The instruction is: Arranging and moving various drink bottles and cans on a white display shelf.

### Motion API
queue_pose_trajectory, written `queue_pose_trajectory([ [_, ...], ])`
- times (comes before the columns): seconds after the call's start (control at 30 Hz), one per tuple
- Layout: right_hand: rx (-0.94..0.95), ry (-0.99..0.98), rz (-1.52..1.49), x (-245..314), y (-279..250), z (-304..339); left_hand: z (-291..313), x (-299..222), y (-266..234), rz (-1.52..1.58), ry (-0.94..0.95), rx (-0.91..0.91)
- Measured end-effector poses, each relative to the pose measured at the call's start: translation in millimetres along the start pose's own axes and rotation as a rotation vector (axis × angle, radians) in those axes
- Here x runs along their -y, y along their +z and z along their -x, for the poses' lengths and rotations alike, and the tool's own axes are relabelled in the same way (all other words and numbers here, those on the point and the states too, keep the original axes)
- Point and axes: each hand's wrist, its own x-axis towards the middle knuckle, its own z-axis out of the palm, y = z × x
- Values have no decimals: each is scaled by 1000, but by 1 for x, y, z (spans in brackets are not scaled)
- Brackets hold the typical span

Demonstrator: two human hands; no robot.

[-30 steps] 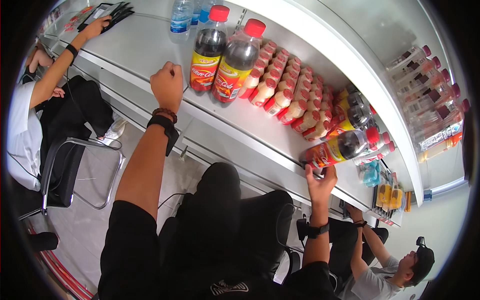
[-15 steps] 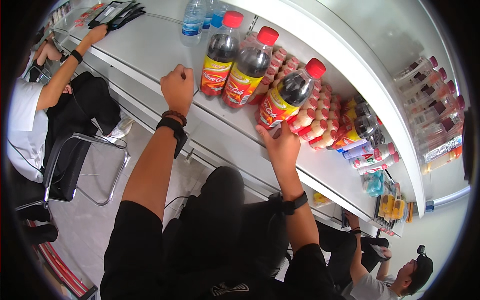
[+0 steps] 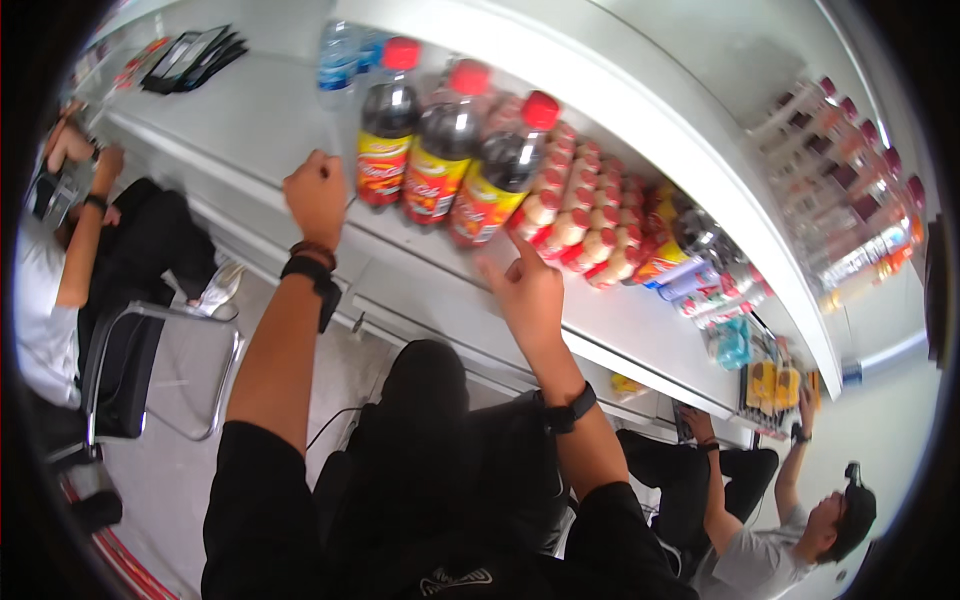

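Observation:
Three cola bottles with red caps stand in a row along the front of a white shelf [image 3: 230, 130]: a left one [image 3: 383, 150], a middle one [image 3: 440, 160] and a right one [image 3: 487, 200]. Just below the right bottle's base, my right hand [image 3: 530, 300] has its thumb and forefinger apart, holding nothing; whether a fingertip touches the bottle is hard to tell through the blur. My left hand [image 3: 316, 200] is a fist by the shelf's front edge, left of the left bottle, with nothing showing in it.
Behind and right of the colas are several rows of small red-topped drink bottles [image 3: 590, 220], then more cola bottles [image 3: 675, 230]. Water bottles [image 3: 338, 55] stand at the back left, and black pouches [image 3: 195, 58] lie farther left. People sit on both sides; a chair [image 3: 165, 365] is at left.
The right cola bottle has moved left, closing most of the gap to the middle one. My right hand has come off it and opened. The whole view has shifted slightly.

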Motion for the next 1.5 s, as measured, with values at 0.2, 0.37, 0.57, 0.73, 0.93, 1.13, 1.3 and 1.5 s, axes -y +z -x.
queue_pose_trajectory([
  [0.2, -614, 126, -165, -56, -89, 22, -4, 10, -10, 15, -37, 37],
  [0.37, -746, 219, -25, -117, -147, -16, -5, -8, -11, 29, -46, 81],
  [0.57, -691, 114, 378, -143, -139, -47, -2, 0, -8, 2, -50, 70],
  [0.73, -810, 123, 183, -130, -144, -1, 0, 0, 0, -17, -50, 71],
  [0.93, -564, 275, -251, -74, -136, 41, -4, -9, -18, -10, -43, 67],
  [1.13, -303, 211, -485, -22, -113, 27, 0, -10, -7, 20, -110, 76],
  [1.3, -328, 97, -477, -12, -67, 3, -1, -7, -11, -4, -108, 86],
  [1.5, -300, 76, -484, 8, -40, -20, -2, -8, -12, 10, -97, 72],
])
